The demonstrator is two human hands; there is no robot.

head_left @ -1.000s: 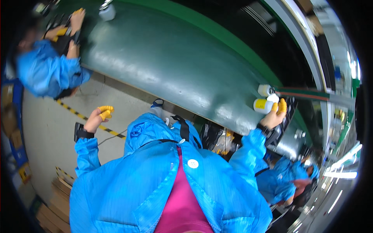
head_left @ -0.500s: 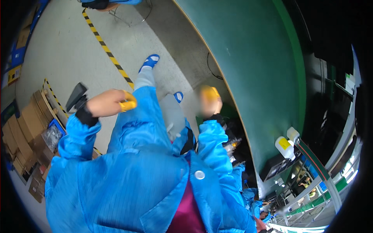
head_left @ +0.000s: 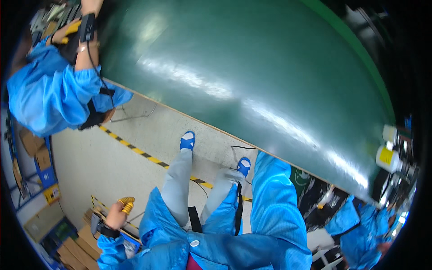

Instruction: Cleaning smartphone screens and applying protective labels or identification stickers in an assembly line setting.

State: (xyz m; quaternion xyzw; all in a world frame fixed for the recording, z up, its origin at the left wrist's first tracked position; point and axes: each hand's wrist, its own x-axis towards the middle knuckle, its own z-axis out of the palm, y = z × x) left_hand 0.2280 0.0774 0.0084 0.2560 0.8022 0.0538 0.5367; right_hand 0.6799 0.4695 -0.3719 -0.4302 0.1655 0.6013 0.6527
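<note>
My left hand (head_left: 118, 215) hangs low at the left, beside my blue coat. Yellow finger covers are on its fingers and a dark strap with a small device is around the wrist. The fingers are loosely extended, with no object seen in them. My right arm in its blue sleeve (head_left: 275, 202) reaches forward to the edge of the green-topped table (head_left: 252, 72). The right hand itself is hidden below that edge. My feet in blue slippers (head_left: 187, 141) stand on the grey floor near the table.
At the upper left a co-worker in blue (head_left: 49, 90) sits by the table's end. White bottles with yellow labels (head_left: 388, 158) stand at its right end. Yellow-black tape (head_left: 135, 149) crosses the floor. Cardboard (head_left: 74, 252) lies lower left; more people in blue (head_left: 360, 234) are lower right.
My view has turned left, so the table now spans the top and the co-worker has come into view. The right hand has passed out of sight below the table edge; the left hand appears lower.
</note>
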